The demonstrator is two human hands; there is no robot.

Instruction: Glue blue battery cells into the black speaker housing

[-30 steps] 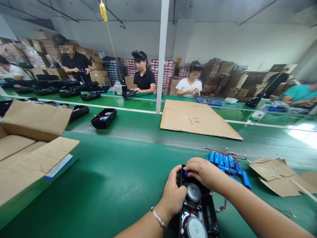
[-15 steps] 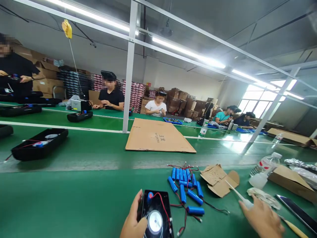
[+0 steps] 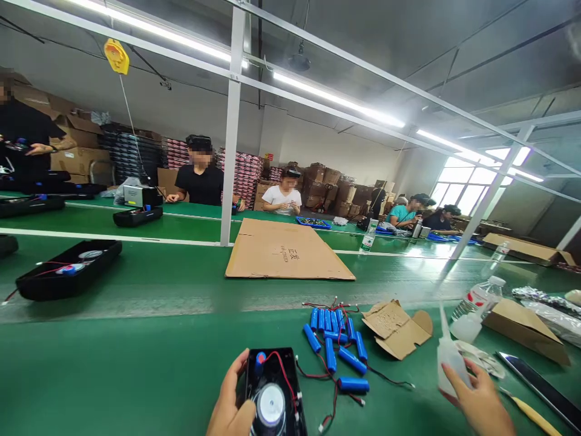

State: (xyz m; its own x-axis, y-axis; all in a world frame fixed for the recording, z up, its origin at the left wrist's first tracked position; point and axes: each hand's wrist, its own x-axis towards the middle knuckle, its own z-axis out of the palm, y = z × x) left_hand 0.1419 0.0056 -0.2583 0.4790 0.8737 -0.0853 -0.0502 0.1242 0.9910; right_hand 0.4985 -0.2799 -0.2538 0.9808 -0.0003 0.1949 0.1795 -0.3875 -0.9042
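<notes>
My left hand grips the side of a black speaker housing, its thumb over the near part. Inside sit a round silver-white speaker, a blue cylinder and a red wire. My right hand is closed around a translucent squeeze bottle with a long thin nozzle, held upright above the green table. Between my hands lies a group of blue battery cells with red and black leads. A torn piece of cardboard lies beyond them, left of the bottle.
A flat cardboard sheet rests on the green line. An open black housing stands at left. At right are a plastic water bottle, a crumpled cloth, an open carton, and a dark flat panel. Co-workers sit across.
My right hand has raised the squeeze bottle from a tilted position to upright. The speaker housing stays in my left hand. The whole view has shifted slightly.
</notes>
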